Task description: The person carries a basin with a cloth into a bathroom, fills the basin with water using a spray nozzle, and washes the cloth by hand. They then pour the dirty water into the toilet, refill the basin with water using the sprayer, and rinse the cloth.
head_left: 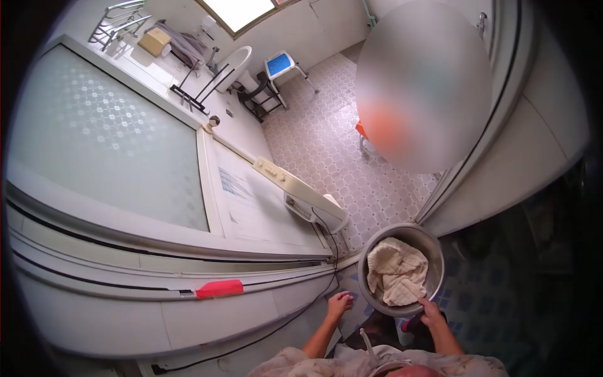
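A round metal basin [438,267] is held out in front of the body at the doorway, with a crumpled cream cloth [397,270] lying inside it. My right hand [431,312] grips the basin's near right rim. To the left of the basin, my left hand [340,304] is raised clear of it with the fingers curled; whether it holds anything is too small to tell.
A white door with frosted glass [107,138] stands at the left. Beyond it are a cream appliance [301,191] with a cord, a blue-topped stool [279,64], a sink [233,66] and a tiled floor [326,132]. A large blurred area covers the right of the room.
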`<state>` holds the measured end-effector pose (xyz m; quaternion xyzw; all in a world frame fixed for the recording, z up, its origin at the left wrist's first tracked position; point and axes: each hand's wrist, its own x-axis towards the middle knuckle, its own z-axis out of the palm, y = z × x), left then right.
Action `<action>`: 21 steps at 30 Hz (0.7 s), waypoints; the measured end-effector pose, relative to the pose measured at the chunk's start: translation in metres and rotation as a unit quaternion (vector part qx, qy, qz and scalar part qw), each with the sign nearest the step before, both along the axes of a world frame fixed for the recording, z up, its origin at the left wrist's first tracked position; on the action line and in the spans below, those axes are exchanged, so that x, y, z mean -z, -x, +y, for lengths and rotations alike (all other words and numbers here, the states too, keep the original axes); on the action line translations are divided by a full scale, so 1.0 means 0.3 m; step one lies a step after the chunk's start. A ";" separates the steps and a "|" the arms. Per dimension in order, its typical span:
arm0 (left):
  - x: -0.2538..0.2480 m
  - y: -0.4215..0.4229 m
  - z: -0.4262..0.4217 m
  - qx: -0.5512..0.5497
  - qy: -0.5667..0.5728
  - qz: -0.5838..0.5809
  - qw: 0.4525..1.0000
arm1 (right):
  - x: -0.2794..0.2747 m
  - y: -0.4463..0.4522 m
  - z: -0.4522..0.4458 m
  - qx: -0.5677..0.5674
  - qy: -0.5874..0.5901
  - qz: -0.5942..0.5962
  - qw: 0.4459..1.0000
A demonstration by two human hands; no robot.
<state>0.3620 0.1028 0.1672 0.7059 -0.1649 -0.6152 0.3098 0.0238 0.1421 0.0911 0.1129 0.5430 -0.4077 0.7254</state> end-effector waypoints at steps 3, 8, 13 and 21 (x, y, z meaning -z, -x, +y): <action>0.053 -0.075 -0.021 -0.029 0.017 -0.003 0.999 | 0.025 -0.067 -0.146 -0.032 0.046 0.013 0.998; 0.051 -0.158 0.017 -0.052 -0.009 -0.008 0.999 | -0.198 -0.132 -0.288 -0.035 0.056 0.019 0.998; -0.033 -0.190 -0.039 -0.195 -0.059 -0.076 0.976 | -0.280 -0.124 -0.449 -0.049 0.034 0.043 0.997; -0.079 -0.243 -0.077 -0.340 -0.106 -0.103 0.929 | -0.330 -0.127 -0.747 -0.046 0.069 0.048 0.995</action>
